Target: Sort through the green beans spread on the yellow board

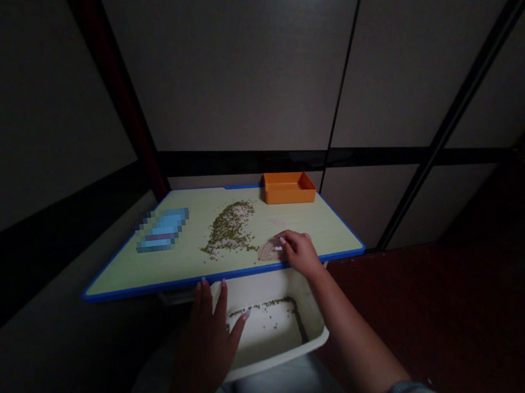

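Observation:
Small green grains that look like mung beans (231, 228) lie spread in a patch on the pale tabletop (288, 222). My right hand (301, 252) rests over the table near its front edge, right of the patch. Its fingers are curled and pinched together; whatever they hold, if anything, is hidden. Beside the fingertips is a fan-shaped printed mark (268, 251) with a tiny white spot. My left hand (215, 333) is open, fingers spread, at the left side of a white plastic bin (279, 357) below the table edge. More beans line the bin's inner edges.
An orange open box (290, 193) stands at the table's back right. A blurred blue rectangular item (163, 230) lies on the left. The table has a blue rim (233, 274). Panelled cupboard doors (239, 67) rise behind, with dark red floor (408, 293) to the right.

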A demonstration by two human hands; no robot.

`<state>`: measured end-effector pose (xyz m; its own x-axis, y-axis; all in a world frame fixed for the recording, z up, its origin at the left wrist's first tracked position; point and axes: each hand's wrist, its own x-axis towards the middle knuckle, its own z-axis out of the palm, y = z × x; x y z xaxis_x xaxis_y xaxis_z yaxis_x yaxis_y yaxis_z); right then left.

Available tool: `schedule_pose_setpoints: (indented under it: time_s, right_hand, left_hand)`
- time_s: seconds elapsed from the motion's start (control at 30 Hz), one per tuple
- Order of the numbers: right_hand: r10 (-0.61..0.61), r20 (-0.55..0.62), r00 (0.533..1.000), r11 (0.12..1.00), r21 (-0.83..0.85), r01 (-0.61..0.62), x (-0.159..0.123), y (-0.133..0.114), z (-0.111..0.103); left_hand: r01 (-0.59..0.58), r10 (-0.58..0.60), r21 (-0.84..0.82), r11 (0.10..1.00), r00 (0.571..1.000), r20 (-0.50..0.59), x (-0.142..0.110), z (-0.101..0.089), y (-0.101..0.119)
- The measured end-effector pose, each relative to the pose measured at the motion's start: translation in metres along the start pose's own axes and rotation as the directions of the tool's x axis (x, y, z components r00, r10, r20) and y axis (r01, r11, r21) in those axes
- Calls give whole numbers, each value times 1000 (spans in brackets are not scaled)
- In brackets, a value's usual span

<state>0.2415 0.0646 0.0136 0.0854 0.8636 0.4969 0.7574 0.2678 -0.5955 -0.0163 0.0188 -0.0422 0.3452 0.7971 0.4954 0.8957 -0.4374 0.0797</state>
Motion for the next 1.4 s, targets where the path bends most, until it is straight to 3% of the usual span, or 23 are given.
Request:
schedule_pose_setpoints:
  time_s: [0.4,0.6,0.73,0.9,1.13,1.4]
  right_hand:
    - [81,24,996,994,-70,-79,3,-2,-1]
    - [-11,49,999,999,-47,13,2,-1,0]
    - [9,-10,1000,1000,10,-9,1,0,0]
    - [-46,22,999,999,7,46,0,0,0]
    - [38,17,999,998,-53,-37,2,-2,0]
    - [-42,60,997,998,-42,45,2,-7,1]
  left_hand:
    - [32,-32,-13,999,999,39,1,-3,2]
    - [26,-26,-20,999,1000,9,0,1,1]
    - [21,-21,-24,999,1000,15,1,0,1]
    - [28,-27,-26,999,999,29,1,-3,2]
    - [39,-38,-29,999,998,41,2,-5,3]
    - [34,-34,-13,999,999,27,2,-5,4]
